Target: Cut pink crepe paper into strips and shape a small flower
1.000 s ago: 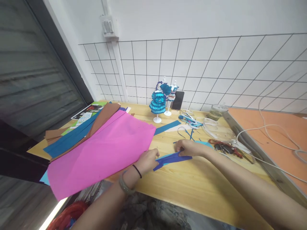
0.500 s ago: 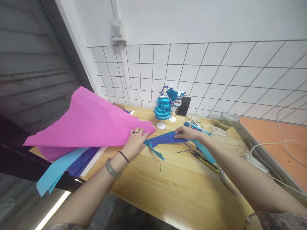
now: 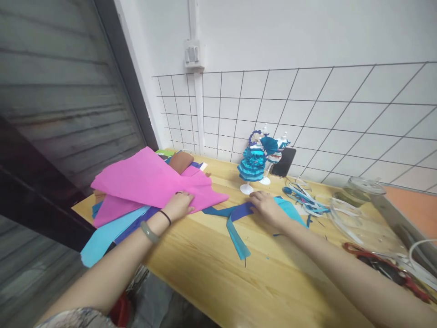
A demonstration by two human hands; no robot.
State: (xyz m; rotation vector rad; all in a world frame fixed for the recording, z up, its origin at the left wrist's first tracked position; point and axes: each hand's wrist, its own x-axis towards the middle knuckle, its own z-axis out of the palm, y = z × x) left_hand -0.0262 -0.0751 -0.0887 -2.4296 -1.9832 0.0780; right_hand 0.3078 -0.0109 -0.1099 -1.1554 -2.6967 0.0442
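Observation:
My left hand [image 3: 180, 206] lies palm down with fingers stretched on a large pink paper sheet [image 3: 146, 182], pressing its near edge to the wooden table [image 3: 273, 278]. My right hand [image 3: 268, 207] rests on dark blue paper strips [image 3: 235, 211], its fingers curled down onto them near the strips' right end. A light blue strip [image 3: 238, 237] trails from those toward me. Under the pink sheet lie light blue paper [image 3: 109, 234] and dark blue paper [image 3: 134, 224] sheets.
Two small dress-form figures with blue paper dresses [image 3: 254, 164] stand by the wall grid, a dark phone [image 3: 283, 162] leaning behind them. Ribbon scraps [image 3: 305, 198], a glass jar [image 3: 358, 191] and red-handled scissors [image 3: 378, 262] lie to the right. Brown paper [image 3: 180, 160] is at the back left.
The lifted pink sheet has come back down onto the stack under my left hand. My right hand has drawn the blue strips nearer. The view has swung to the left.

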